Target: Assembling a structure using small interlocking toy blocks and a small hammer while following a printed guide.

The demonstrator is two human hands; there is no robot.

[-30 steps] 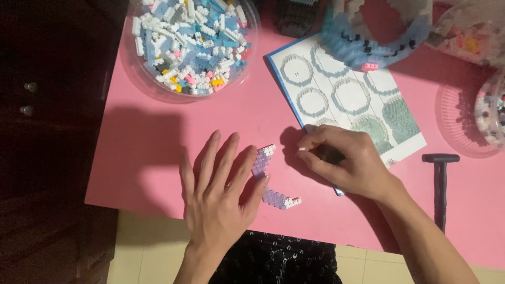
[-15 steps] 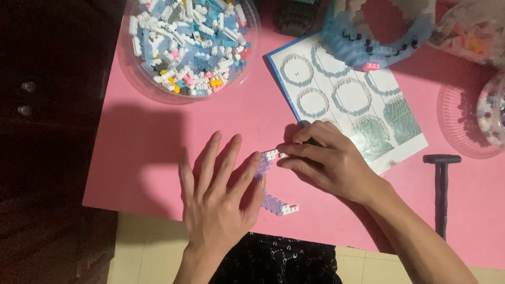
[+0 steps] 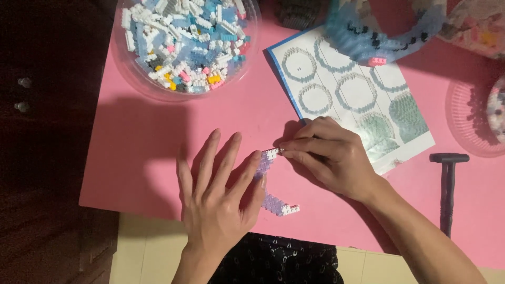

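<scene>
A curved strip of small lilac and white building bricks (image 3: 273, 202) lies on the pink table (image 3: 142, 137). My left hand (image 3: 218, 197) lies flat with spread fingers on the strip's left side, pressing it down. My right hand (image 3: 329, 155) pinches a tiny white brick at the strip's upper end (image 3: 272, 153), fingertips touching it. Part of the strip is hidden under my left fingers.
A clear round bowl (image 3: 184, 47) of several loose blue, white and pink bricks stands at the back left. A printed instruction sheet (image 3: 357, 94) with ring diagrams lies right of centre, a blue brick ring (image 3: 384, 37) on its top. A black tool (image 3: 447, 184) lies at right.
My right hand has moved left from the instruction sheet's edge to the upper end of the brick strip. My left hand stays flat on the strip.
</scene>
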